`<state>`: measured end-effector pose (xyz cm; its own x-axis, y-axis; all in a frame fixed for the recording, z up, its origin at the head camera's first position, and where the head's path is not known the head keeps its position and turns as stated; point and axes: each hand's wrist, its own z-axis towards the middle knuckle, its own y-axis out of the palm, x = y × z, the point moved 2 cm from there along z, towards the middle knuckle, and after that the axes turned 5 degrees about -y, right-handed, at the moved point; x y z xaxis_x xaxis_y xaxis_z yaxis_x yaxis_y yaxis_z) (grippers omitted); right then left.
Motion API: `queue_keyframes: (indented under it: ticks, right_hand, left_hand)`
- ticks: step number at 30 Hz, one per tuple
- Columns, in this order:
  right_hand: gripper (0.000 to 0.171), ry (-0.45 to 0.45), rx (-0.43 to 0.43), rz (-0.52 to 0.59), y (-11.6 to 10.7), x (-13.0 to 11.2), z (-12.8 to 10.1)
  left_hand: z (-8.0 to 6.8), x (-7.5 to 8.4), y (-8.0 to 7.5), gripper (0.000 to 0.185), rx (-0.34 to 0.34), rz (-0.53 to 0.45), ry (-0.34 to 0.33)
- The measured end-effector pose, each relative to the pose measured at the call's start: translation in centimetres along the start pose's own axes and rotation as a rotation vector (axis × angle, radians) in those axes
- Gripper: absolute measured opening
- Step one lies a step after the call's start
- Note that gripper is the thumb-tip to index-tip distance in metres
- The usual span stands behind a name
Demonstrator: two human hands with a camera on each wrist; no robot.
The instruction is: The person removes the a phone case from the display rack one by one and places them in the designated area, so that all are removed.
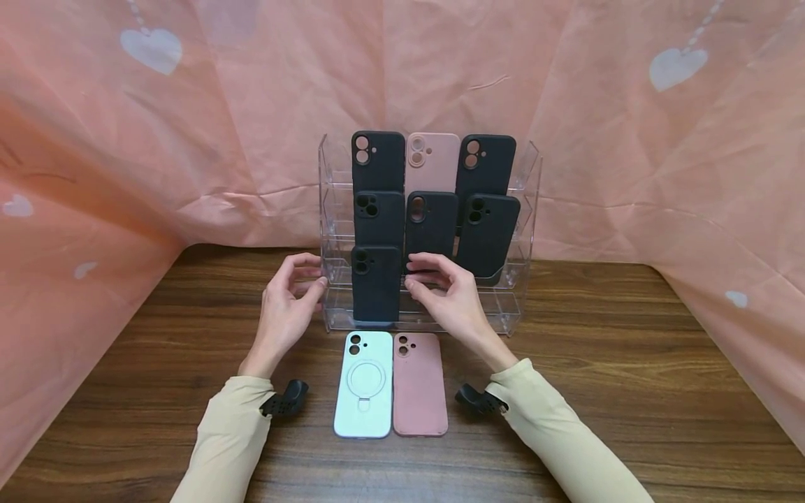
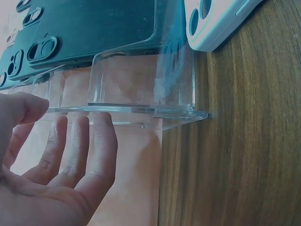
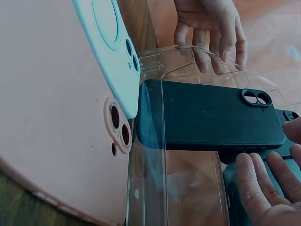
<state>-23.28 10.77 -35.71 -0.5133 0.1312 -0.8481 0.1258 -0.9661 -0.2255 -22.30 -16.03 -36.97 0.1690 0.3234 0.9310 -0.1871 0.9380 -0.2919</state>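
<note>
A clear acrylic tiered stand (image 1: 336,307) holds several phone cases. In its lowest row a black phone case (image 1: 376,286) leans upright at the left. My left hand (image 1: 286,307) is at the stand's left side, with fingertips against the outside of the clear side panel (image 2: 124,80) and the thumb apart from the fingers near the panel's edge. Just right of the lowest black case is my right hand (image 1: 453,300), fingers and thumb parted with nothing between them. In the right wrist view its fingers (image 3: 251,181) lie close beside that case's edge.
A white phone case with a ring (image 1: 365,412) and a pink phone case (image 1: 420,391) lie side by side on the wooden table (image 1: 616,391), before the stand. Higher rows hold black cases and a pale pink case (image 1: 443,164). Pink cloth (image 1: 264,140) hangs behind.
</note>
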Motion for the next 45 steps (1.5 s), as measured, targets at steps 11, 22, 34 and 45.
queue_keyframes:
  ticks: [11,22,34,45]
  right_hand:
    - [0.038,-0.017,0.033,0.006,0.9,-0.1,1.0]
    - [0.039,-0.006,0.073,-0.057,1.4,-0.2,1.6]
    - [0.04,-0.007,0.09,-0.082,1.7,-0.1,1.8]
    - [0.036,-0.043,0.079,-0.089,1.8,-0.1,1.7]
  left_hand:
    - [0.0,-0.1,0.0,0.034,-0.008,-0.002,-0.008]
    - [0.1,0.0,0.0,0.034,-0.001,0.008,0.004]
    - [0.0,-0.1,0.0,0.034,-0.006,0.003,-0.01]
    - [0.1,0.0,0.0,0.034,-0.012,-0.001,-0.017]
